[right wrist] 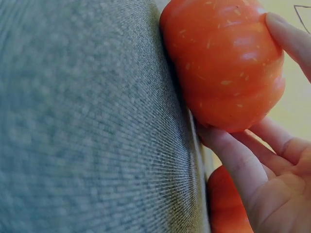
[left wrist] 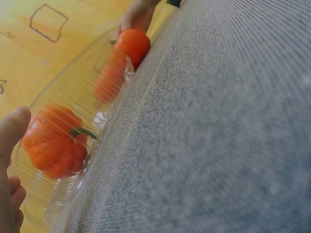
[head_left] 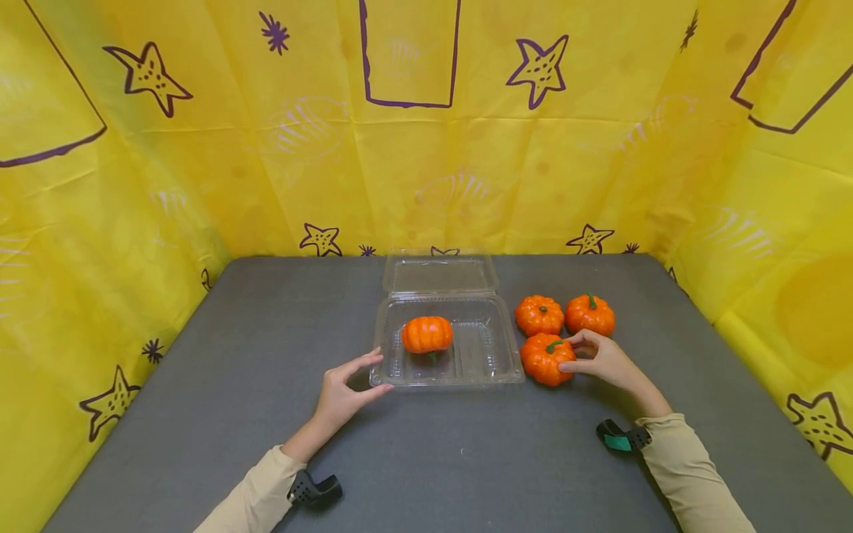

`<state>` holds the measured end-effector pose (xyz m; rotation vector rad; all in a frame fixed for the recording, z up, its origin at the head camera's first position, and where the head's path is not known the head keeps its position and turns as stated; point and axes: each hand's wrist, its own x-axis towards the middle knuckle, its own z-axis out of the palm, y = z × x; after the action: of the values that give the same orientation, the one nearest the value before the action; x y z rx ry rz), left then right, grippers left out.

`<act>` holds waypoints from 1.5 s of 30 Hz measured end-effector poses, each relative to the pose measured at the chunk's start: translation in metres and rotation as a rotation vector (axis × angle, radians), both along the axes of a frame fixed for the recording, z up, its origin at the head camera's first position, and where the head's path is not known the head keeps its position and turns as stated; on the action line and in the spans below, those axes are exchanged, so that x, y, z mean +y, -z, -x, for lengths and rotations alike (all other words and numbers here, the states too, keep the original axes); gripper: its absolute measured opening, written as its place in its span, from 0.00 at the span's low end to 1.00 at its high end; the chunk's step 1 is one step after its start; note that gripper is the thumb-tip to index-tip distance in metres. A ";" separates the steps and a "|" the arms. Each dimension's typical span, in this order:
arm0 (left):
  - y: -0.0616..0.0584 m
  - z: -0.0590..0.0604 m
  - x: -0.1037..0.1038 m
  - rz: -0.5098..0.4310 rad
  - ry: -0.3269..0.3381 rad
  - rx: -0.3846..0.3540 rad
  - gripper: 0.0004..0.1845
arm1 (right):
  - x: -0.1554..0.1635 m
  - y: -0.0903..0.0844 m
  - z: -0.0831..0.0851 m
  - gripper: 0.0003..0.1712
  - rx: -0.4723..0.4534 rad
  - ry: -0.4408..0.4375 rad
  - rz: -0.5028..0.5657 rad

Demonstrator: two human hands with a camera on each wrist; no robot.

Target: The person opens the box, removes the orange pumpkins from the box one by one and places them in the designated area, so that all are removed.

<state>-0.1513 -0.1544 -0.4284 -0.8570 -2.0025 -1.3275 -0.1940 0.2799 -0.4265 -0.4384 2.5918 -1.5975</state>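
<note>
Orange mini pumpkin (head_left: 545,360) sits on the grey table (head_left: 266,355) at centre right of the head view, just right of the clear clamshell container (head_left: 496,355), and our right hand (head_left: 603,359) has it in its grip, with fingers over the far side and the thumb on the near side. The right wrist view shows the skin as smooth and a bit glossy, so we'd guess it's a light, hard decoration that could slip. Holding it across the ribbed sides looks safer than by the small green stem. Our left hand (head_left: 343,392) is spread wide, fingertip and thumb touching the container's left corner. That thin plastic probably flexes. One pumpkin (head_left: 427,334) lies inside, and two more (head_left: 565,314) wait behind.
</note>
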 end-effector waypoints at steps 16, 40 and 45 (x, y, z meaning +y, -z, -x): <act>0.000 0.001 0.000 0.001 -0.008 0.002 0.26 | 0.001 -0.004 -0.001 0.23 -0.026 -0.054 -0.007; 0.004 0.001 -0.001 -0.010 0.012 0.016 0.25 | 0.003 -0.040 -0.011 0.32 0.214 0.039 -0.066; 0.003 0.000 -0.002 -0.010 0.020 0.011 0.23 | -0.020 -0.062 -0.013 0.37 0.347 -0.045 -0.005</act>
<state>-0.1510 -0.1560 -0.4318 -0.8796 -1.9828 -1.3397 -0.1814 0.2601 -0.3649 -0.8347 2.8005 -1.6256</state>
